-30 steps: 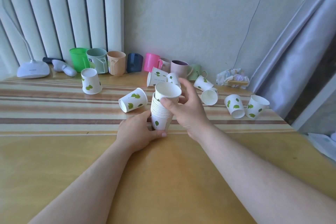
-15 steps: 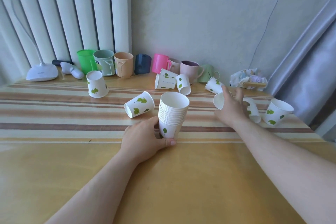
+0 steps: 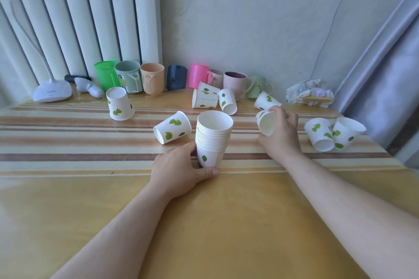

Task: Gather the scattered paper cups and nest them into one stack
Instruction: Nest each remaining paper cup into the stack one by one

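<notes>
A stack of nested white paper cups with green leaf prints (image 3: 213, 138) stands upright mid-table. My left hand (image 3: 181, 169) grips its base. To the right, my right hand (image 3: 282, 133) holds a single paper cup (image 3: 265, 123) on its side, mouth toward me. Loose cups lie around: one on its side (image 3: 172, 130) left of the stack, one upside down (image 3: 119, 106) farther left, a cluster of three (image 3: 213, 98) behind the stack, one (image 3: 266, 100) behind my right hand, and two (image 3: 333, 133) at the right.
A row of coloured plastic and ceramic mugs (image 3: 152, 78) lines the wall. A white desk lamp base (image 3: 52, 93) sits at the back left, a crumpled packet (image 3: 309, 95) at the back right. A curtain (image 3: 385, 75) hangs by the table's right edge.
My right hand left the stack's top, reached right to a cup lying on its side and now holds it. My left hand kept its grip on the stack.
</notes>
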A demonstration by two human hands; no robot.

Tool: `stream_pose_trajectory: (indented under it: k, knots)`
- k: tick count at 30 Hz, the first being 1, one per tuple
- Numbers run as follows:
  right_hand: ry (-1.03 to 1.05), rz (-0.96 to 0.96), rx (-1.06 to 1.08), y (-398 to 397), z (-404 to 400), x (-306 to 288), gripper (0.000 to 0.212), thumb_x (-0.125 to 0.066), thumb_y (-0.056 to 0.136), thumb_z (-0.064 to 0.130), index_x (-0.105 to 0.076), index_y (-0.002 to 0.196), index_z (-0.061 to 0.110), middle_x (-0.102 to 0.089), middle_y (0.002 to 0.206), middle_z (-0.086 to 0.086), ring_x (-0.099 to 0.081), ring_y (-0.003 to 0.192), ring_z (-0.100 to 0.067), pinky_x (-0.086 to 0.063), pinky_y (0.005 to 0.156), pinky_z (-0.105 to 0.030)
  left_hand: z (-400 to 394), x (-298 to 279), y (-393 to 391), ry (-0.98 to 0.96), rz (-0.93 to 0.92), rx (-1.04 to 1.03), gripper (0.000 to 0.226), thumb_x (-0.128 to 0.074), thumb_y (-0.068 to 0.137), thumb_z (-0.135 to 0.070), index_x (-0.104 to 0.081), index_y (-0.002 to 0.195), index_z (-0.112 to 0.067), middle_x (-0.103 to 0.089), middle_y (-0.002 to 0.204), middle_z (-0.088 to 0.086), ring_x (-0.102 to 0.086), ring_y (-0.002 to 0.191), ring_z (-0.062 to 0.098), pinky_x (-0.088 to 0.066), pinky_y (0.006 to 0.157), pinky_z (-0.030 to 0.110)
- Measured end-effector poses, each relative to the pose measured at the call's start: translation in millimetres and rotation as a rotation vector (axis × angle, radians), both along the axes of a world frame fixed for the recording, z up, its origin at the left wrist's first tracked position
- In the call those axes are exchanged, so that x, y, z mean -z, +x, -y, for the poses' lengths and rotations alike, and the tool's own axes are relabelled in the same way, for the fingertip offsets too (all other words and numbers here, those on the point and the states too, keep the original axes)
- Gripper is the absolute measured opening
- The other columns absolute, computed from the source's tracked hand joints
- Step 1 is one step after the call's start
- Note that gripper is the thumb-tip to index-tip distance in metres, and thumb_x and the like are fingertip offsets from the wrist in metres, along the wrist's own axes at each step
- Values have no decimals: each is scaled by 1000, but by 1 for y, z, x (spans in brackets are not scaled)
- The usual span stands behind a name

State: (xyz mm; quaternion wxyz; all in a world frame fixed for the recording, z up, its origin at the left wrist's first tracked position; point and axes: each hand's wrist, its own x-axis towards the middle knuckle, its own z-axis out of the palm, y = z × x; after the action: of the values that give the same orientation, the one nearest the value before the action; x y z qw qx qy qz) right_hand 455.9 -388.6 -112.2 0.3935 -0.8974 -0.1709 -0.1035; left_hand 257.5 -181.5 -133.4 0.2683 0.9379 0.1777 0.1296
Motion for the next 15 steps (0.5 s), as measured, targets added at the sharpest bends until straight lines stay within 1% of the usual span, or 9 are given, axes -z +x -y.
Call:
stream_pose_trajectory:
  k: [2, 4, 5, 6, 8, 10, 11, 13, 15]
  knots:
    - [76, -33, -18, -16, 5, -13, 74, -76, 85, 8, -47, 150, 30, -42, 148, -3, -49, 112, -19, -39, 88, -26, 1, -1, -1, -8, 1, -4, 58, -77, 75, -77, -65, 121, -44, -73, 115, -31, -66, 116, 2, -51, 91, 36]
    - [95, -134, -69, -29, 11, -30, 72, -78, 89, 22, -48, 153, 34, -52, 143, 4, -51, 116, -17, -43, 82, -29, 0, -1, -2, -40, 7, -4, 57, -77, 73, -77, -66, 119, -45, -74, 112, -32, -67, 114, 1, -53, 93, 38]
    - [87, -198, -112, -36, 14, -38, 70, -76, 91, 27, -49, 154, 36, -54, 142, 7, -53, 117, -17, -45, 78, -29, 0, -1, -2, -59, 10, -3, 57, -77, 72, -78, -66, 117, -45, -73, 111, -32, -67, 113, 0, -54, 94, 40]
    - [77, -246, -159, -43, 17, -45, 68, -74, 93, 29, -50, 155, 38, -54, 143, 9, -53, 119, -16, -46, 79, -29, -1, -1, -3, -72, 11, -1, 58, -77, 70, -79, -66, 116, -45, -73, 111, -32, -67, 112, 0, -54, 95, 41]
    - [7, -247, -197, -52, 19, -51, 67, -73, 92, 29, -53, 155, 38, -52, 151, 7, -51, 130, -17, -44, 91, -30, -1, -1, -5, -88, 7, 3, 59, -76, 69, -80, -66, 115, -44, -73, 111, -31, -67, 111, 1, -55, 96, 42]
    - [-144, -175, -191, -62, 18, -48, 76, -76, 87, 33, -50, 158, 37, -47, 159, 6, -46, 145, -17, -38, 100, -29, 0, -1, -6, -85, 4, 6, 59, -76, 68, -80, -66, 115, -44, -73, 111, -30, -67, 110, 3, -55, 95, 42]
    - [-185, -163, -196, -66, 17, -43, 81, -78, 84, 35, -49, 160, 37, -46, 161, 7, -44, 148, -16, -36, 102, -27, 0, -2, -6, -79, 4, 7, 59, -76, 69, -79, -66, 115, -43, -72, 110, -29, -66, 108, 4, -55, 95, 42]
    - [-156, -180, -200, -76, 15, -28, 83, -81, 79, 36, -50, 156, 40, -54, 154, 11, -51, 142, -16, -42, 103, -28, 2, -4, -8, -64, 2, 10, 55, -79, 73, -75, -66, 115, -42, -68, 104, -31, -61, 100, 5, -53, 94, 40]
    - [-30, -238, -183, -84, 12, -15, 79, -84, 75, 36, -52, 146, 46, -64, 136, 15, -62, 126, -17, -55, 98, -35, 3, -5, -8, -48, -1, 13, 51, -80, 76, -72, -65, 115, -42, -62, 93, -33, -56, 94, 5, -52, 91, 39]
